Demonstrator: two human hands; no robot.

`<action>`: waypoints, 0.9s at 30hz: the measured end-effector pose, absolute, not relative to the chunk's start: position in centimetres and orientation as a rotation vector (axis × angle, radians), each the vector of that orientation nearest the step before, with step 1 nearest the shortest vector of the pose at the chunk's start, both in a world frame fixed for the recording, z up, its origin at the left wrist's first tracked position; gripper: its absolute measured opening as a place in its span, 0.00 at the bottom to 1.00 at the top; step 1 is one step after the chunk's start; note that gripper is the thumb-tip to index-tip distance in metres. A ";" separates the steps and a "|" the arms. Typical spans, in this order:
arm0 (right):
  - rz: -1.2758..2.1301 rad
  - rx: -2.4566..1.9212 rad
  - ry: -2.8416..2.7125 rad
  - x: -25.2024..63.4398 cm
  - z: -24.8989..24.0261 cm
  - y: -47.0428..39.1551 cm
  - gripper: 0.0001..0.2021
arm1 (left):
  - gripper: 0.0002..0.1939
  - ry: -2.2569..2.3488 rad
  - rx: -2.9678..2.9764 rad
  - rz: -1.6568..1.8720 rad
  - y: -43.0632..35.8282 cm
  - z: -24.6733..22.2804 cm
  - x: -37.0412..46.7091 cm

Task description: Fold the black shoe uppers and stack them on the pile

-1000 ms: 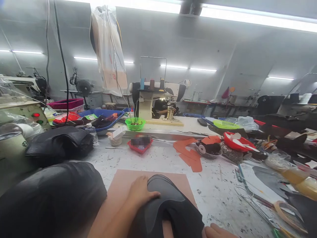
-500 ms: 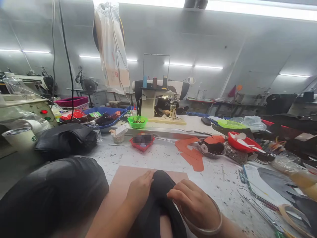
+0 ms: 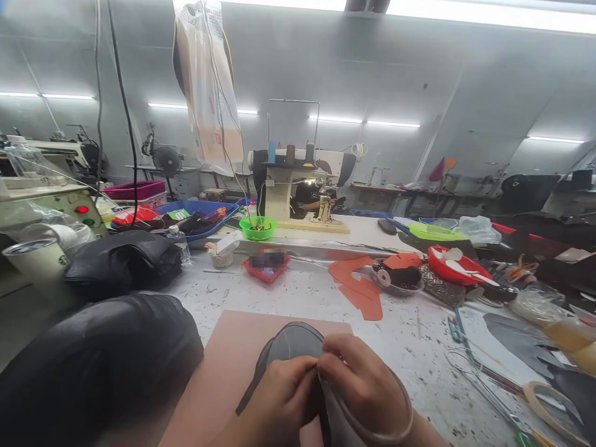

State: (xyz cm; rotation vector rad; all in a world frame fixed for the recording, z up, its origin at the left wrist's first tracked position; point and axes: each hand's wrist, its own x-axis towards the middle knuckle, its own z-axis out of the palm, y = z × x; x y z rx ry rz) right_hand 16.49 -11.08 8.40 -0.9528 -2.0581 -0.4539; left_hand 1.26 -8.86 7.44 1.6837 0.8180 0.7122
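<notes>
My left hand (image 3: pixel 279 397) and my right hand (image 3: pixel 361 388) meet at the bottom centre, both pinching a dark grey curved shoe-upper piece (image 3: pixel 291 344). The piece is lifted off a brown board (image 3: pixel 223 372) that lies on the speckled white table (image 3: pixel 419 366). Its rounded top edge stands up just behind my fingers, and a dark flap trails down to the left. A bangle circles my right wrist. The lower part of the piece is hidden behind my hands.
A large black bundle (image 3: pixel 93 366) fills the lower left, another black bag (image 3: pixel 123 261) behind it. Orange cut pieces (image 3: pixel 356 285), a red tray (image 3: pixel 265 267), a green bowl (image 3: pixel 258 228), a sewing machine (image 3: pixel 298 186) and a tape roll (image 3: pixel 547 403) lie around.
My hands have come together on the dark piece and raised it, so its rounded edge now stands up. A second ago only my left hand rested on it, lying flat.
</notes>
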 end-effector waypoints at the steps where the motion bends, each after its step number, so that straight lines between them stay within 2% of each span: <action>1: -0.483 -0.951 -2.055 16.3 8.3 -11.3 0.13 | 0.14 0.811 1.540 0.724 -8.7 7.1 1.3; 5: -0.516 -0.951 -2.065 15.6 8.2 -11.8 0.16 | 0.15 0.838 1.026 0.719 -8.3 5.9 1.3; 8: -0.587 -0.932 -2.064 15.3 8.0 -11.9 0.14 | 0.16 0.900 0.930 0.714 -8.3 6.1 1.6; 12: -0.596 -0.860 -2.064 15.0 7.2 -12.2 0.13 | 0.15 0.954 1.126 0.593 -8.0 7.1 1.6; 16: -0.604 -0.785 -1.955 14.9 6.3 -12.8 0.12 | 0.17 1.012 1.229 0.659 -8.0 8.0 0.8; 21: -0.602 -0.741 -1.958 14.7 6.5 -13.5 0.12 | 0.11 0.841 1.381 0.528 -9.4 8.8 0.4; 27: -0.225 -0.466 -2.306 15.4 5.5 -13.5 0.18 | 0.13 0.973 1.481 0.642 -8.6 9.1 -2.1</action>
